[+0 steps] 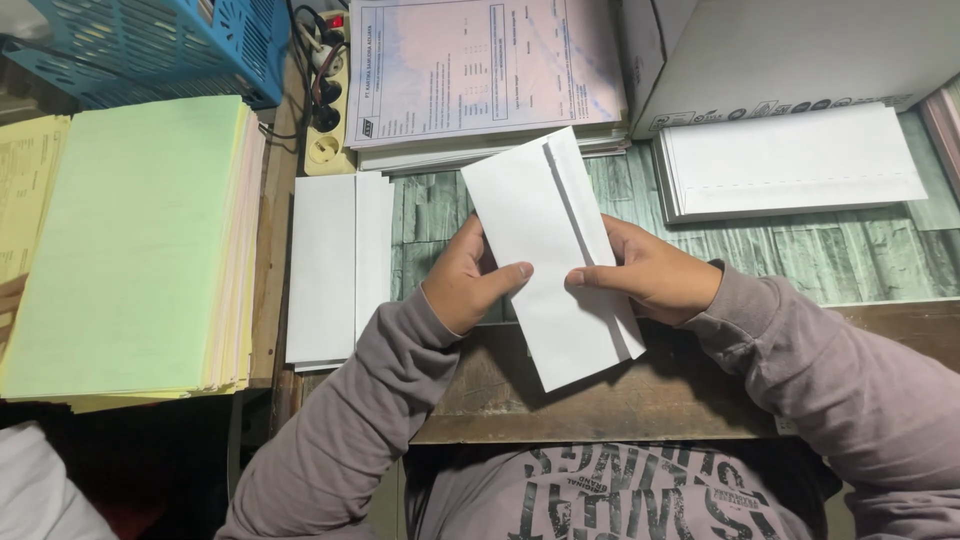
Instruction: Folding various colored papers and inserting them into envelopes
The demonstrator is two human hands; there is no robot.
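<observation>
We see the left hand (468, 283) and right hand (648, 275) pinching a white envelope (550, 255) above the desk edge (600, 400), flap folded shut, beside a stack of envelopes (335, 265) at left.

One white envelope (553, 262), two hands, three paper stacks, one blue basket (150, 45)
</observation>
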